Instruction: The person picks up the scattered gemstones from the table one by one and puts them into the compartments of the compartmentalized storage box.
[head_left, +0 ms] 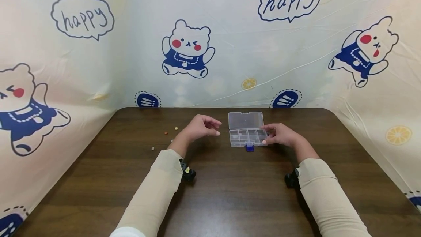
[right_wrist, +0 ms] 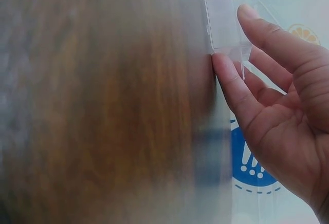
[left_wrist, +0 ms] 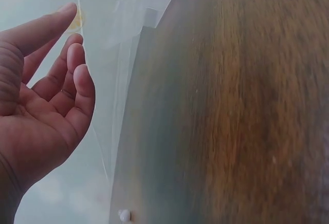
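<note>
A clear plastic compartment box [head_left: 244, 142] lies with its lid [head_left: 246, 120] raised back and a blue latch tab [head_left: 250, 148] at its front. Small pale pieces [head_left: 235, 135] show in its left compartments. My right hand [head_left: 280, 134] holds the right end of the box, thumb at the front corner and fingers towards the back; the right wrist view has a finger against the box end [right_wrist: 223, 23]. Left of the box, my left hand [head_left: 200, 127] hovers with loosely bent fingers and thumb apart, nothing visible between them.
On the brown wooden table [head_left: 223, 196], several tiny pieces lie left of my left hand: a reddish-brown one [head_left: 166, 132], a yellowish one [head_left: 176, 128] and a whitish one [head_left: 152, 148] among them. A printed cloth [head_left: 230, 46] hangs behind the table and at both sides.
</note>
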The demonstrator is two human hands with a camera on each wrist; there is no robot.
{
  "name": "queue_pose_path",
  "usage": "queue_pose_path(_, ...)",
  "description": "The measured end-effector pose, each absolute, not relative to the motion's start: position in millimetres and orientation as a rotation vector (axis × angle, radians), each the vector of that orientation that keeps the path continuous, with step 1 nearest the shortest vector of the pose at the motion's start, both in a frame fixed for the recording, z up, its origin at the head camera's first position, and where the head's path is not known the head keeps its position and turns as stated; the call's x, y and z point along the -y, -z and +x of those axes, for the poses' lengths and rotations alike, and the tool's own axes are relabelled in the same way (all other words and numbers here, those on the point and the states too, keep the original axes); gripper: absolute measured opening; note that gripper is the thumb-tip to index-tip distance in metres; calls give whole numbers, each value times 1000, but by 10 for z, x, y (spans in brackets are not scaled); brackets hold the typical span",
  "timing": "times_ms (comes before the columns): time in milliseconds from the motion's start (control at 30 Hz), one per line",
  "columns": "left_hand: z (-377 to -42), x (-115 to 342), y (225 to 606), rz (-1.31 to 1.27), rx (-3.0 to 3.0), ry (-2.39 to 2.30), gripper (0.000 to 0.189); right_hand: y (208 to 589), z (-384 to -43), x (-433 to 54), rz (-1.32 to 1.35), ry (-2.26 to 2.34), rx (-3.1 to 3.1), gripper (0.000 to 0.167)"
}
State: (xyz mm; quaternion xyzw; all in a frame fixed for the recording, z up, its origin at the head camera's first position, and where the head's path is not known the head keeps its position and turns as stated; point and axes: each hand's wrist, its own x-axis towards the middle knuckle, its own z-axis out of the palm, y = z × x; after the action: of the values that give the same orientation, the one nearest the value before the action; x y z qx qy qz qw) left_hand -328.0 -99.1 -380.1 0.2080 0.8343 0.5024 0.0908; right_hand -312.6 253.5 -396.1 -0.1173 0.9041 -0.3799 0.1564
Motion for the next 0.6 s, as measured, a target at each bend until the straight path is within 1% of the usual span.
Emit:
queue_pose_path(267,-3210,1133,3787,592,-2495,-1496,40,3956,-3123,-2528,-346,1074,-2596,72)
queue_pose_path(600,-3127,1316,3761,571,-2531,-1485,38,3962,-3128,-2537,-333,1082,-2592,72)
